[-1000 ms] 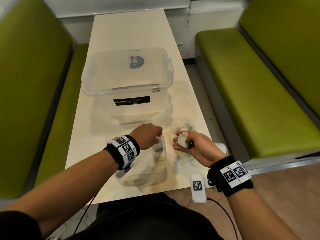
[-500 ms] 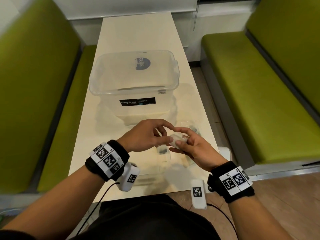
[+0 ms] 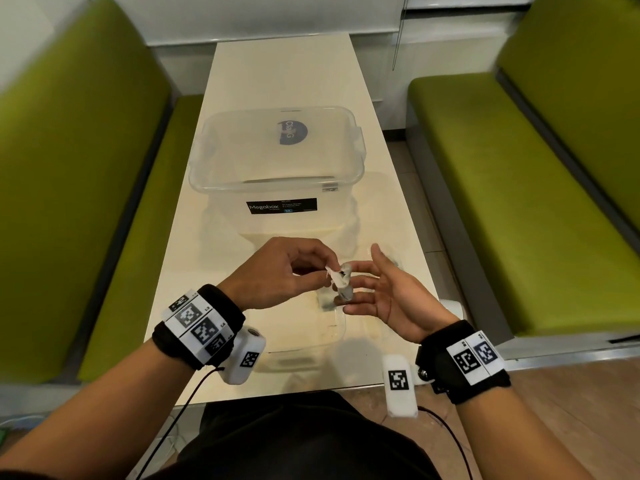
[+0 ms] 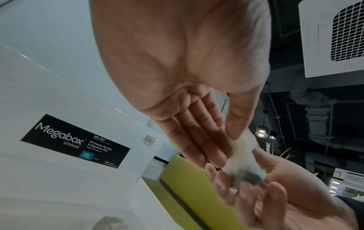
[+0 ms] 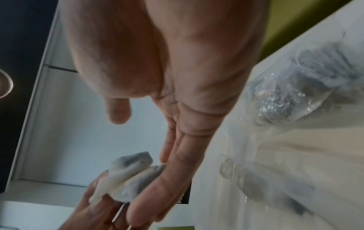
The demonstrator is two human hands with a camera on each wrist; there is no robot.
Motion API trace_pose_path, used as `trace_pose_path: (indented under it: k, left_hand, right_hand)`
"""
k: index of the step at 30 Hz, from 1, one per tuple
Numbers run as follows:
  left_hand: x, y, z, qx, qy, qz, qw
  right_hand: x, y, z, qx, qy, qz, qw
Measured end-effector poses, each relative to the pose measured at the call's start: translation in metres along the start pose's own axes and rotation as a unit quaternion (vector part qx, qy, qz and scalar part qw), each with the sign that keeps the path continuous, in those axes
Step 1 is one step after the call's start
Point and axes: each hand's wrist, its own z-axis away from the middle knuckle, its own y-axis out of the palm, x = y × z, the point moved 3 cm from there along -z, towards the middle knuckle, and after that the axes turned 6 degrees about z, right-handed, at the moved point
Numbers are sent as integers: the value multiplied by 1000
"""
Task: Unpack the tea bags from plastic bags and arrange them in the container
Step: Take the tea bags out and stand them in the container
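a: plastic, thin and clear, is pinched by the left hand point(image 3: 277, 271): thumb and fingers curl on a torn flap of the small wrapper point(image 3: 334, 273), and in the left wrist view a tea bag point(image 4: 243, 169) hangs below that thumb, pale with a dark filling.

b: and the right hand point(image 3: 384, 296)?

a: palm up, fingers nearly straight and spread. the tea bag rests against them, supported more than gripped, so i'd call that hand released.

b: what's different from a moment ago?

a: a second back the left hand was down at the small clear tray point(image 3: 311, 344) near the table point(image 3: 277, 74) edge, and the right held the packet alone. half a second back the two hands met. now the wrapper is open and the right fingers have uncurled.

b: meaning?

a: my reading: this bag is nearly unwrapped, with the last pull left. then it needs placing.

b: where would it go?

a: the big lidded megabox container point(image 3: 277, 161) sits just beyond the hands, lid on. the open tray lies right under them. which one is meant, i can't tell.

b: more to unpack?

a: yes. a crumpled plastic bag point(image 5: 307, 87) with dark tea bags inside lies on the table beside the right hand, and other loose wrappers sit close by, too blurred to count.
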Motion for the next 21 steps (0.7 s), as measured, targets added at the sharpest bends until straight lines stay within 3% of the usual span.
trace_pose_path:
  k: [11, 16, 21]
  left_hand:
    - [2, 3, 3, -21, -7, 36, 999]
    - [8, 5, -1, -11, -29, 58, 998]
    - [16, 0, -3, -48, -58, 92, 993]
  right_hand:
    - [5, 7, -3, 20, -3, 21, 1000]
    - [1, 9, -8, -16, 9, 65, 998]
    - [1, 6, -10, -8, -10, 45, 999]
